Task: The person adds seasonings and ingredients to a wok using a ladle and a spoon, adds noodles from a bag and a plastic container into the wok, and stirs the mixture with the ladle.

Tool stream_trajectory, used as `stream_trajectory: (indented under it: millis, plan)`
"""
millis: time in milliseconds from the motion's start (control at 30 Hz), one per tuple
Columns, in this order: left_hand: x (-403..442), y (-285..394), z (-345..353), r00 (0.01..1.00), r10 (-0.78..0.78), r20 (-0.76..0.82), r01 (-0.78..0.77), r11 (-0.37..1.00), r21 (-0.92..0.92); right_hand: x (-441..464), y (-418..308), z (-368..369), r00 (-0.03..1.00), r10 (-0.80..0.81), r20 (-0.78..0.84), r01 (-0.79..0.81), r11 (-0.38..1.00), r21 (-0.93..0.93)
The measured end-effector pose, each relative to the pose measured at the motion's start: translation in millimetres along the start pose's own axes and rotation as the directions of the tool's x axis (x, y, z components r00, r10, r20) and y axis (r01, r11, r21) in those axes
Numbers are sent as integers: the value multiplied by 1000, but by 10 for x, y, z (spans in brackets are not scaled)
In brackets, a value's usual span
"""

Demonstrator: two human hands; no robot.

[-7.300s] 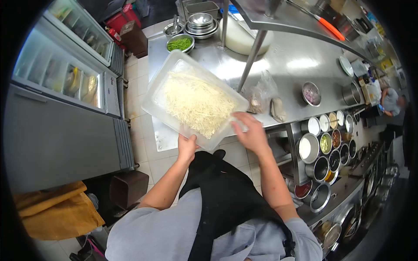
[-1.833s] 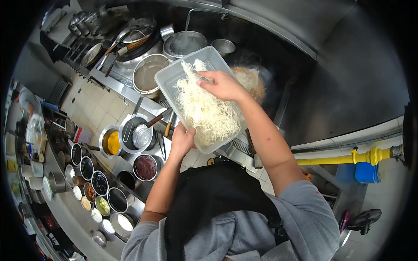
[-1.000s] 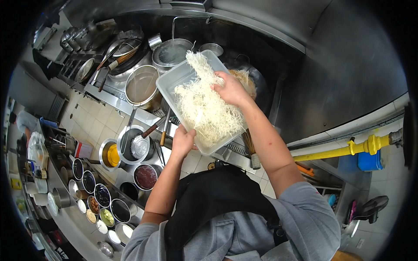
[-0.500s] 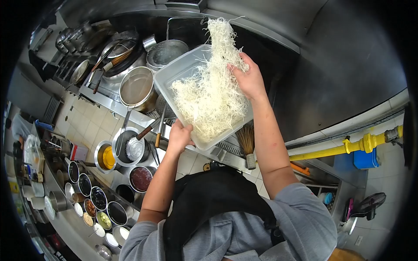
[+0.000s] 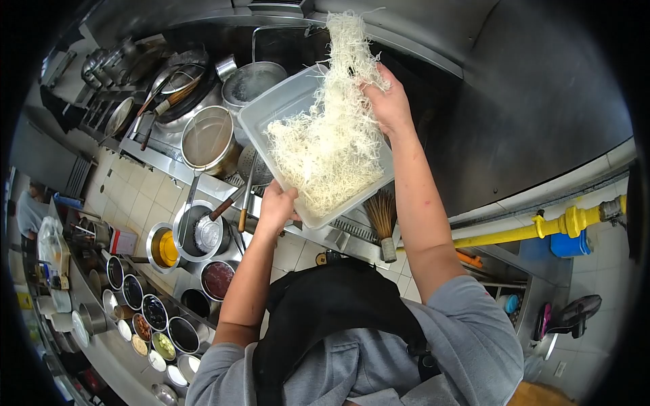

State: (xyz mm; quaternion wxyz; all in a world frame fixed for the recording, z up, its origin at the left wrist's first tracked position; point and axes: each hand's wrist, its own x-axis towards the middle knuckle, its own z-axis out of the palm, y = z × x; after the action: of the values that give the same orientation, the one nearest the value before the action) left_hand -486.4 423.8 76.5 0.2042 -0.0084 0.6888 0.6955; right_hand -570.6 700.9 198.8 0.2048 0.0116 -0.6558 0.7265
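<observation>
A translucent plastic container [image 5: 250,116] is tilted in front of me, with a heap of thin white noodles [image 5: 318,169] inside. My left hand [image 5: 276,208] grips the container's near-left corner, thumb over the rim. My right hand [image 5: 389,101] is closed around a long tangled bundle of the same noodles [image 5: 347,47] at the container's far-right side. The bundle stands up past the far rim, and its lower end runs into the heap. Some of my right fingers are hidden behind the strands.
Beyond the container is a pot of water [image 5: 254,82] under a thin tap. To the left are a strainer on a pot [image 5: 206,139], a perforated ladle [image 5: 249,162] and a wok [image 5: 179,84]. A bamboo brush [image 5: 382,216] lies near my right forearm; seasoning bowls [image 5: 154,310] line the lower left.
The noodle bundle in my right hand has risen slightly, toward the top of the view. My left hand still grips the container, which has barely shifted.
</observation>
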Motion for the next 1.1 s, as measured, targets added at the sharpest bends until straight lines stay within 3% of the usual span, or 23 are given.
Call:
stream_trajectory:
  millis: [33,100,133,200,233,300,433,500,600,800,867,933,1000,1100]
  plan:
    - [10,10,11,1000,-1,-2,1,1000,1,14,19,2,1000,1,1,-1,1000,2]
    - [10,28,25,1000,9,-8,-9,1000,14,18,61,76,997,-67,46,79,932,-353]
    - [8,14,23,1000,5,-7,-5,1000,21,-43,14,144,994,28,108,18,917,-398]
    - [24,45,36,1000,15,-11,-15,1000,6,-16,63,189,983,-81,166,165,789,-592]
    - [11,87,41,1000,18,-11,-18,1000,10,-26,44,208,983,-85,163,166,790,-590]
    - [-50,153,46,999,3,-36,0,996,89,-79,4,244,998,28,58,6,854,-521]
    - [20,-14,-27,1000,11,-16,-10,999,52,45,23,179,991,-72,117,125,829,-546]
    - [35,-61,-60,999,4,-33,-3,1000,20,150,-97,150,997,53,60,-25,919,-394]
    - [42,-57,-85,1000,0,-11,0,1000,-2,302,-318,63,993,92,70,-73,968,-240]
    - [87,-49,-136,999,-40,-32,40,999,-16,658,-453,-269,995,72,63,-65,992,-106]
    - [96,-106,-181,997,-36,-70,30,996,-88,752,-466,-401,999,40,-9,-40,999,-5]
    - [78,-99,-253,995,-46,-87,47,999,2,747,-516,-521,999,37,-26,-36,999,30]
    - [25,-111,-321,986,-73,-150,76,997,16,710,-529,-619,984,74,-162,-53,990,128]
    - [-45,-211,-484,981,-68,-179,64,998,-27,827,-197,-955,980,37,-194,-16,994,107]
